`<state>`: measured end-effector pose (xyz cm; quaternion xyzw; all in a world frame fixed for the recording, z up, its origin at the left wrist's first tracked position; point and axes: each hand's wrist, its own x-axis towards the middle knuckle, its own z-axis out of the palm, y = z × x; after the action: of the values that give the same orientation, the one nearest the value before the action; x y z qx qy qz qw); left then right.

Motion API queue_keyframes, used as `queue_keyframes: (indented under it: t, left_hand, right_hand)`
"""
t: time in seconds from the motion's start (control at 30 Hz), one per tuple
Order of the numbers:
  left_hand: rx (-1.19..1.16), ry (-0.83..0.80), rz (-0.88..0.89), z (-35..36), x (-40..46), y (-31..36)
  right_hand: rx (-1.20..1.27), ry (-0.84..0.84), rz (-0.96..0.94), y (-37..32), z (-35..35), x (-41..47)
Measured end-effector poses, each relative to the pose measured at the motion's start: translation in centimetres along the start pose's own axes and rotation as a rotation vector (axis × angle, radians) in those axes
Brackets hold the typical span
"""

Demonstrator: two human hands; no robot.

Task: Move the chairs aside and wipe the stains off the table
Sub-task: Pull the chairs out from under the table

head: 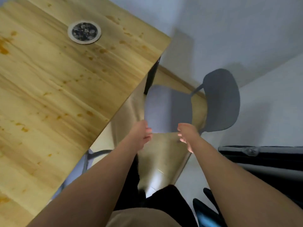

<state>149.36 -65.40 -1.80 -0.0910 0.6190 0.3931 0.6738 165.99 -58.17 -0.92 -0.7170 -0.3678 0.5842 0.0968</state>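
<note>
Two hands: my left hand (144, 133) and right hand (185, 134) reach at the grey chair (188, 105), fingers loosely curled, gripping nothing yet.
Chair: 1 o'clock from my hands, beside the table (65, 89) corner.
Stains (101, 49): amber spots toward 10 o'clock, round coaster (84, 32) among them.
Tip: I'd grab both seat edges evenly, then slide clear of the table leg (151, 74).

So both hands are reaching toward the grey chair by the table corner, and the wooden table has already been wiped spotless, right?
Not quite. The head view shows the wooden table still speckled with orange-brown stains, so it has not been wiped spotless. The rest holds: the left hand and right hand both reach toward the grey chair by the table corner.
</note>
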Motion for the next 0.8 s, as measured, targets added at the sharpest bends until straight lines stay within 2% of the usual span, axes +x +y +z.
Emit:
queue_keyframes:
  t: [0.13, 0.27, 0.4, 0.47, 0.57, 0.7, 0.8]
  left_hand:
    - [0.116, -0.005, -0.012, 7.2, 2.6, 3.7]
    - [0.229, 0.013, -0.017, 13.1, 4.1, 4.5]
    - [0.278, -0.002, -0.039, 18.3, 4.7, 5.2]
    - [0.323, 0.009, -0.017, 21.0, 4.9, 5.4]
    - [0.344, 0.017, -0.004, 23.9, 5.6, 5.4]
    - [0.321, 0.044, -0.035, 27.2, 6.7, 5.3]
    - [0.358, 0.052, -0.095, 28.8, 7.2, 4.6]
  right_hand:
    - [0.018, 0.184, -0.045, -4.1, -5.4, 3.5]
    - [-0.085, 0.331, -0.082, -6.8, -10.0, 6.7]
    - [-0.375, 0.508, -0.092, -8.9, -15.7, 10.5]
    - [-0.439, 0.551, -0.086, -9.4, -18.3, 12.5]
    - [-0.44, 0.512, -0.035, -10.0, -20.9, 14.7]
    - [-0.222, 0.293, 0.096, -9.9, -22.5, 17.1]
    - [-0.209, 0.222, 0.134, -9.6, -22.9, 18.7]
